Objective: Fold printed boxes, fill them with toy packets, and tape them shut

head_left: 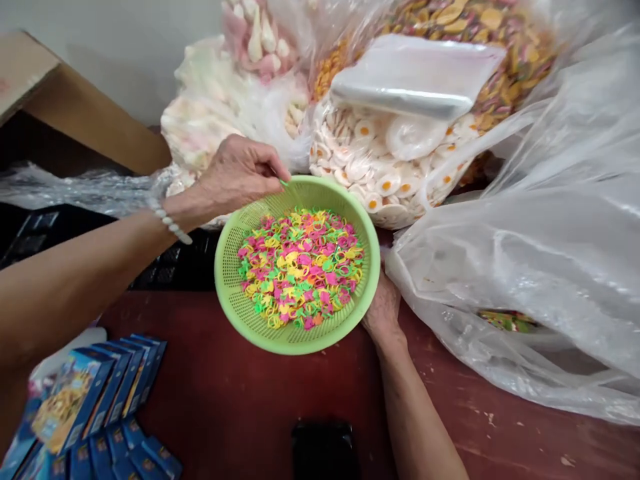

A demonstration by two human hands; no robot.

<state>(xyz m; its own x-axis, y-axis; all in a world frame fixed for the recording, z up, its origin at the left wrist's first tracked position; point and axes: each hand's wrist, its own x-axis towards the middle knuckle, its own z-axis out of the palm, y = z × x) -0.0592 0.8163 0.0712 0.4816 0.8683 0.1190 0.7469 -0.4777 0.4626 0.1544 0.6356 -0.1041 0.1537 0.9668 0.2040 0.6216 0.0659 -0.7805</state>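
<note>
A round green plastic basket [297, 348] holds a heap of small plastic rings [303, 267] in pink, yellow, green and orange. Above its far left rim is my left hand [245, 172], thumb and forefinger pinched together. A bit of bright green shows at those fingertips; whether it is a small ring or part of the basket's edge, I cannot make out. My right hand [384, 307] grips the basket at its right side, with the fingers hidden beneath it.
Bags of white-and-orange candies [385, 183] and other sweets stand behind the basket. A big translucent plastic bag [510, 267] lies at right. Blue boxes [95, 393] fill the front left. A black object [324, 450] lies at the table's front; a cardboard box [95, 107] stands far left.
</note>
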